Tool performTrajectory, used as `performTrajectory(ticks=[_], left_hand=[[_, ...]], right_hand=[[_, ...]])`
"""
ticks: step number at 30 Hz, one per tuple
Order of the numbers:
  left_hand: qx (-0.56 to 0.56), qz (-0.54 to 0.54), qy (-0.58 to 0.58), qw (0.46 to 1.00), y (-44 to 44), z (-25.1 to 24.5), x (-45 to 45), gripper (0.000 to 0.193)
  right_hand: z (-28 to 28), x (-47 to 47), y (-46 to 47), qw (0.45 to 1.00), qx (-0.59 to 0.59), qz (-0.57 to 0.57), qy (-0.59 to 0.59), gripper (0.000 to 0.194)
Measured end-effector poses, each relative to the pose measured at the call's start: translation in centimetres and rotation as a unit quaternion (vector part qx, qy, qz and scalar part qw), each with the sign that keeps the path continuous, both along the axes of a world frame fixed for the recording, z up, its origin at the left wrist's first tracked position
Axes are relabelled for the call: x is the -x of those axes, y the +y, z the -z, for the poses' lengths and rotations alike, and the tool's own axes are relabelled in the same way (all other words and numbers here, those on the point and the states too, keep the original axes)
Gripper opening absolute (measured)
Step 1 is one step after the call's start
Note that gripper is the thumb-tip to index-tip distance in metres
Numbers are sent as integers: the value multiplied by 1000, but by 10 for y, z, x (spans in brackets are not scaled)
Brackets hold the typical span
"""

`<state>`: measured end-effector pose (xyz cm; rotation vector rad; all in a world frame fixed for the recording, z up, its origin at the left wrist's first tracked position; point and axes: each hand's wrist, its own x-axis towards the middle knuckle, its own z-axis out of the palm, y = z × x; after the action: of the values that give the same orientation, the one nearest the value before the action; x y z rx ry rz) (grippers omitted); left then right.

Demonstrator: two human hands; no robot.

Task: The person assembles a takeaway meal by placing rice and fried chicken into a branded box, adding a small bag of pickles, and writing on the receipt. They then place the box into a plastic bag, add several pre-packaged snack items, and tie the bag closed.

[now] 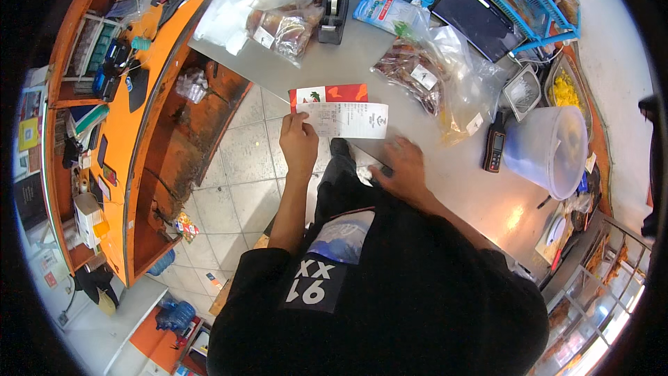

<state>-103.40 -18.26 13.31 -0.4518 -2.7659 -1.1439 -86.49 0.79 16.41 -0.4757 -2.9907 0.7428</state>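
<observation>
My left hand [299, 145] pinches a printed paper receipt [342, 120] by its left end. Behind the receipt shows a red and white printed card [346, 93], its lower part covered; whether the same fingers grip it is hard to see. My right hand [403, 167], slightly blurred, is at the near edge of the metal counter [443, 193], fingers apart and holding nothing. Beyond it on the counter lie a clear bag of dark red food [402, 70] with a white label and a clear bag with a yellowish lower end [459, 125].
A black tape dispenser [333, 13] stands at the back beside bagged food [284, 31]. Farther right are blue baskets [556, 31], a dark screen [477, 18], a handheld meter [493, 143] and a translucent bucket [543, 151]. An orange wooden desk [151, 89] runs along the left.
</observation>
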Motion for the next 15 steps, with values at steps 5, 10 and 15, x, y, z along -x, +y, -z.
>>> performTrajectory(ticks=[5,10,15], left_hand=[[60,36,31,997,-8,-1,12,20],[26,9,5,1000,-24,3,29,54],[-269,-102,-491,823,-27,2,49,73]], right_hand=[[15,32,-11,887,350,299,34,65],[36,88,-10,909,346,229,30,52],[49,100,0,896,385,220,15,54]])
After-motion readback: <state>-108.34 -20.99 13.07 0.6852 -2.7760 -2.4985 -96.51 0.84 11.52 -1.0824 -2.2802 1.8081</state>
